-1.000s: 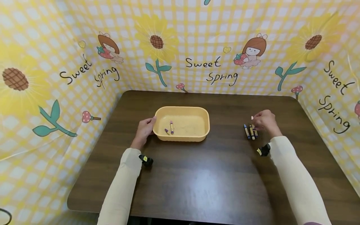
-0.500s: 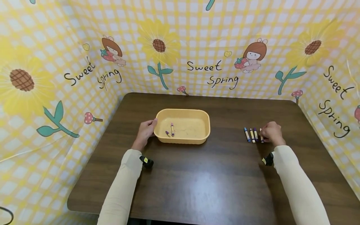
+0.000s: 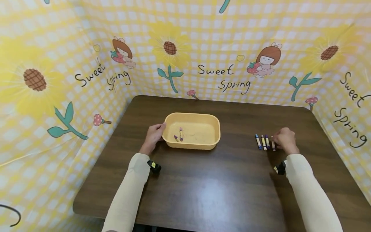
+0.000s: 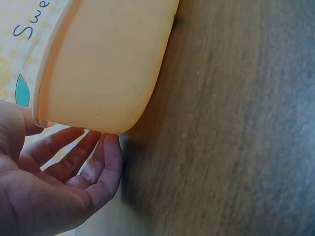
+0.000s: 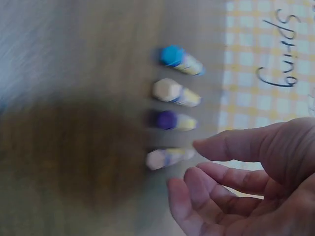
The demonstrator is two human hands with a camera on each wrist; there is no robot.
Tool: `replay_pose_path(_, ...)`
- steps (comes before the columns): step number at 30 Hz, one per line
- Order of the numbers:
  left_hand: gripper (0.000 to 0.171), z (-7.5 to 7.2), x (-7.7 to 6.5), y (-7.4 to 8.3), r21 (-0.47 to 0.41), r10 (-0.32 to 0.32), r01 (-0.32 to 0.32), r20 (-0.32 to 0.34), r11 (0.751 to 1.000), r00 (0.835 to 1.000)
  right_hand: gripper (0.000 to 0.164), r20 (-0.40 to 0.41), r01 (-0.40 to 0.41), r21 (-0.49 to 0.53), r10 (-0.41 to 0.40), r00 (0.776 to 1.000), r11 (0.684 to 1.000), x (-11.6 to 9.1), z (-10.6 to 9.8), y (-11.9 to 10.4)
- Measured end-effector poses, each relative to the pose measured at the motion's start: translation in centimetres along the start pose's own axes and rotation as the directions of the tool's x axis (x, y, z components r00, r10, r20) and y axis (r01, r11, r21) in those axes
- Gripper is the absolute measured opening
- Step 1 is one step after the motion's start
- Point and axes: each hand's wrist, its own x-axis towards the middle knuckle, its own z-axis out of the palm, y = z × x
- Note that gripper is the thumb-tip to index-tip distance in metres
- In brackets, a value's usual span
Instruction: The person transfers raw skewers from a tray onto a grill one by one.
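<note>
Yellow plastic, a rounded oblong tray point(image 3: 203, 129), sits just right of the left hand point(image 3: 154, 135), its thumb gripping the rim, fingers curled against the end wall. Inside, toward that hand: two short purple-ended crayons point(image 3: 181, 134). Across the brown wood-grain bench point(image 3: 203, 180), the right hand point(image 3: 285, 140), thumb and fingers apart, is right at a pale-ended wrapped crayon point(image 3: 273, 145); contact, can't tell! Left of it: a purple-ended crayon point(image 3: 267, 141), a cream-ended crayon point(image 3: 263, 142), a blue-ended crayon point(image 3: 258, 141).

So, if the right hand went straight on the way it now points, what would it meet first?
Probably the pale-ended crayon nearest the right hand; they are so close that whether they touch is unclear.
</note>
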Motion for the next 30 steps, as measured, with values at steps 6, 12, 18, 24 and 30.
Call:
replay_pose_path(6, 0.056, 0.4, -0.1, 0.3, -0.002, 0.012, -0.012, 0.004, 1.0, 1.0, 0.034, -0.113, 0.05, -0.092, -0.061, 0.992, 0.994, -0.3, -0.8, -1.7)
replay_pose_path(12, 0.055, 0.0, -0.2, 0.2, -0.002, 0.002, -0.002, 0.0, 1.0, 1.0, 0.036, -0.169, 0.093, -0.024, -0.095, 0.981, 0.995, 0.3, 0.1, -6.6)
replay_pose_path(18, 0.053, -0.2, 0.0, 0.4, -0.024, 0.018, -0.018, -0.016, 1.0, 1.0, 0.034, -0.185, 0.186, 0.036, -0.177, 0.967, 0.982, 1.0, 2.0, -13.3)
replay_pose_path(24, 0.054, -0.1, 0.1, 0.6, -0.03, 0.022, -0.023, -0.015, 0.999, 1.0, 0.026, -0.073, 0.225, 0.219, -0.214, 0.974, 0.949, 1.0, 5.5, -19.5)
replay_pose_path(30, 0.053, 0.1, -0.2, 0.0, -0.014, 0.01, -0.01, -0.016, 1.0, 1.0, 0.021, 0.107, 0.197, 0.367, -0.252, 0.962, 0.909, 0.0, 10.4, -23.8)
